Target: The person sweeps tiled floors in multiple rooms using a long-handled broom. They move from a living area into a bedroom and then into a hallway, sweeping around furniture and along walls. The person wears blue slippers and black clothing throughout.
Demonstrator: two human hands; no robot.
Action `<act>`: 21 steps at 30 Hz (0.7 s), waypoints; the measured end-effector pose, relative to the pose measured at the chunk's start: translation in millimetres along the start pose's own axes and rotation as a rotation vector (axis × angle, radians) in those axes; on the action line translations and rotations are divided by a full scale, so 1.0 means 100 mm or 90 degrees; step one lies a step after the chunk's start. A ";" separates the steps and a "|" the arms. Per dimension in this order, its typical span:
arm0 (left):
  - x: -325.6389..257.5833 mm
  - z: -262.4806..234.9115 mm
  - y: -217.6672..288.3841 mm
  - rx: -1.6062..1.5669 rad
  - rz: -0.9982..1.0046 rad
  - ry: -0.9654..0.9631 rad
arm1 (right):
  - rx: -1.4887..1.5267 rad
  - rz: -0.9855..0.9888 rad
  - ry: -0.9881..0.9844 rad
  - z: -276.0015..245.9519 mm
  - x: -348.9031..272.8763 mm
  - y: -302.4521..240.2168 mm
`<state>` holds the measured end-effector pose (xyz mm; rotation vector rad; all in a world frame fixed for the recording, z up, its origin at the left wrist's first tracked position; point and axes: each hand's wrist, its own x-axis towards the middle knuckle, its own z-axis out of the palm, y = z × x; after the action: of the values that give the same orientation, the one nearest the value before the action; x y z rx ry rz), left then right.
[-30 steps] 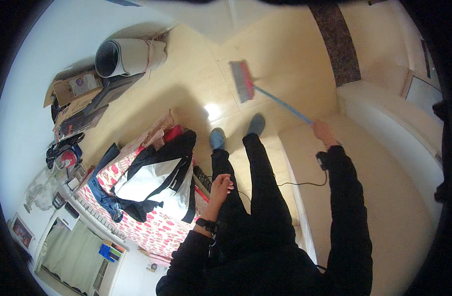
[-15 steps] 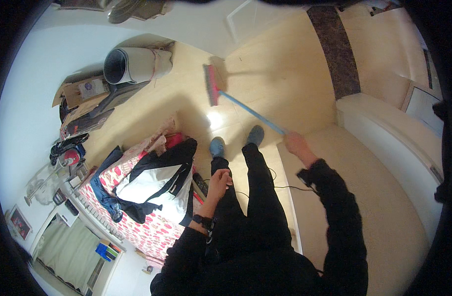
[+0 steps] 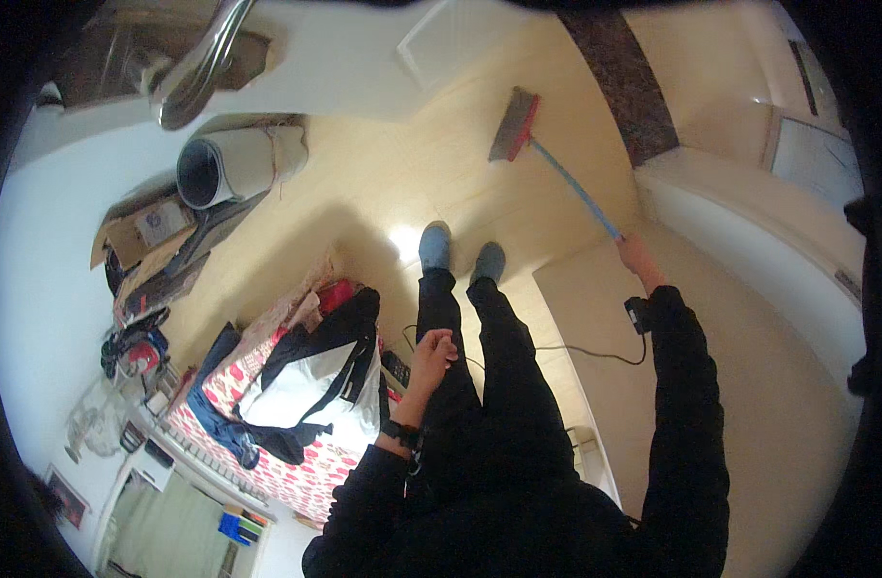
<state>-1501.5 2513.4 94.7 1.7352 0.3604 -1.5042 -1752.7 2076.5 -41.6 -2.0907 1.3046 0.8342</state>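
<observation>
A long-handled broom (image 3: 581,193) with a blue stick, a red head and grey bristles reaches out over the pale floor. My right hand (image 3: 639,258) is wrapped around the end of its stick, arm stretched forward and to the right. The broom's head (image 3: 514,125) is ahead of my feet, bristles facing left; whether they touch the floor is hard to tell. Above my left thigh hangs my left hand (image 3: 434,358), its fingers curled in, with nothing visible in them. A black device with a cable is strapped at my right wrist.
To my left, a red-and-white patterned cloth (image 3: 311,482) covers furniture piled with clothes (image 3: 306,380). Farther off are a rolled mat (image 3: 231,166) and a cardboard box (image 3: 150,231). A white door with a metal handle (image 3: 202,69) stands ahead. A cable (image 3: 595,353) crosses beside my legs.
The broom has swung right and farther forward, with my right hand moving the same way. My left foot has stepped ahead of the right. The door handle has come more into view.
</observation>
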 end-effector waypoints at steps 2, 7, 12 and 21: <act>0.01 -0.03 0.21 0.017 0.023 -0.006 | -0.044 -0.008 0.022 -0.03 -0.30 -0.02; 0.19 -0.08 1.03 0.073 0.100 0.006 | -0.048 -0.069 0.022 0.24 -0.80 -0.69; 0.28 0.06 1.29 0.166 0.096 -0.028 | -0.015 -0.172 0.006 0.63 -0.21 -1.19; 0.39 0.41 1.23 0.232 0.042 -0.006 | 0.126 0.115 0.048 -0.03 0.28 0.26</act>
<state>-1438.7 2394.4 105.7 1.9964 0.0216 -1.6023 -1766.5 2047.4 -62.9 -1.8874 1.5684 0.6742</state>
